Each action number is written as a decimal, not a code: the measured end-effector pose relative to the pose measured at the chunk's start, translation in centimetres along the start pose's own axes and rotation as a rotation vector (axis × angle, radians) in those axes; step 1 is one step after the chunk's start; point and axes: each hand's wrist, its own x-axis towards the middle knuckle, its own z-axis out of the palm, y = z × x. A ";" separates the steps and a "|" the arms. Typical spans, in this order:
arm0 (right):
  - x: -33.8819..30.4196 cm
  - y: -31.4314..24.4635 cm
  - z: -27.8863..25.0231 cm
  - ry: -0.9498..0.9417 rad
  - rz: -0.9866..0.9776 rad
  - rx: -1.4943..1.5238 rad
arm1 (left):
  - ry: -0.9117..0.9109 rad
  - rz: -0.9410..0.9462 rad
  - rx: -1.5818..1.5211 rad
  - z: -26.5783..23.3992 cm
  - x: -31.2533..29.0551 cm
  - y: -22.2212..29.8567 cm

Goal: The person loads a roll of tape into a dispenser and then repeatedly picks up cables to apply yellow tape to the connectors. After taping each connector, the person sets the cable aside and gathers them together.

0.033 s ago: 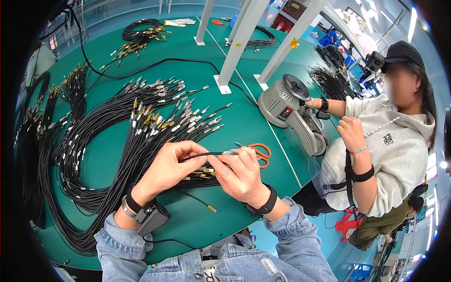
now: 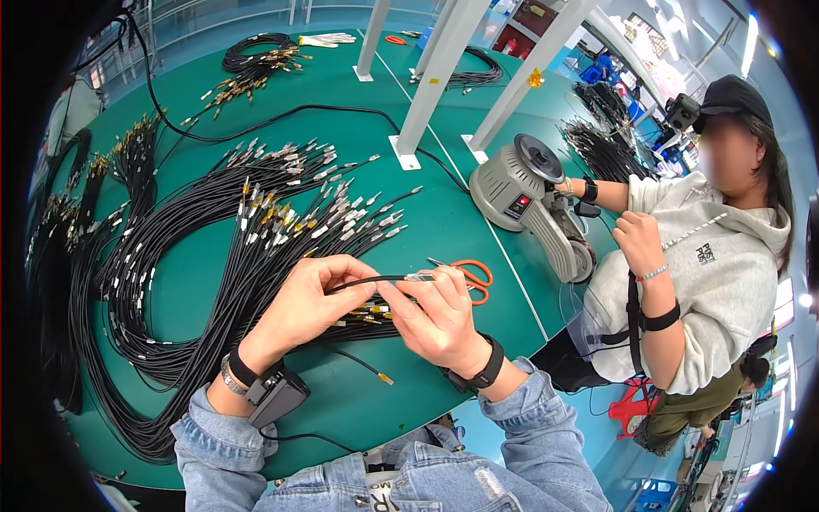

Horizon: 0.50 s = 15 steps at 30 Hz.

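Observation:
My left hand (image 2: 300, 303) pinches a thin black cable (image 2: 368, 281) between thumb and fingers, in front of me over the table. Close beside it, my right hand (image 2: 439, 320) grips the same cable near its end, where a pale label or sleeve (image 2: 418, 277) shows between the fingers. The fingertips hide the very tip. Behind and under my hands lies a large curved bundle of black cables (image 2: 192, 256) with white and yellow tagged ends. One cable end with a yellow tip (image 2: 384, 378) sticks out below my hands. Orange-handled scissors (image 2: 485, 282) lie just beyond my right hand.
A grey machine (image 2: 512, 192) with a round black top stands on the green table (image 2: 320, 179), with a co-worker (image 2: 682, 290) at it on the right. Grey metal posts (image 2: 431, 102) rise from the table. More cable coils (image 2: 256, 55) and white gloves (image 2: 328, 40) lie at the far side.

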 end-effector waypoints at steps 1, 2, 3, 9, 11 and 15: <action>-0.1 0.0 0.1 -0.007 0.005 0.008 | 0.001 -0.001 0.003 0.0 0.0 -0.1; -0.2 0.1 0.1 -0.014 0.010 0.015 | 0.001 -0.002 0.006 0.0 0.1 -0.2; -0.2 0.1 0.2 -0.021 0.015 0.023 | 0.001 -0.002 0.009 0.0 0.1 -0.2; -0.1 0.0 0.1 -0.059 -0.005 0.000 | 0.034 0.003 -0.033 0.1 0.0 -0.3; -0.1 0.1 0.1 -0.075 -0.013 -0.007 | 0.035 0.002 -0.053 0.0 0.0 -0.1; 0.0 0.0 0.0 -0.093 -0.009 -0.018 | 0.046 -0.014 -0.020 -0.1 0.0 0.3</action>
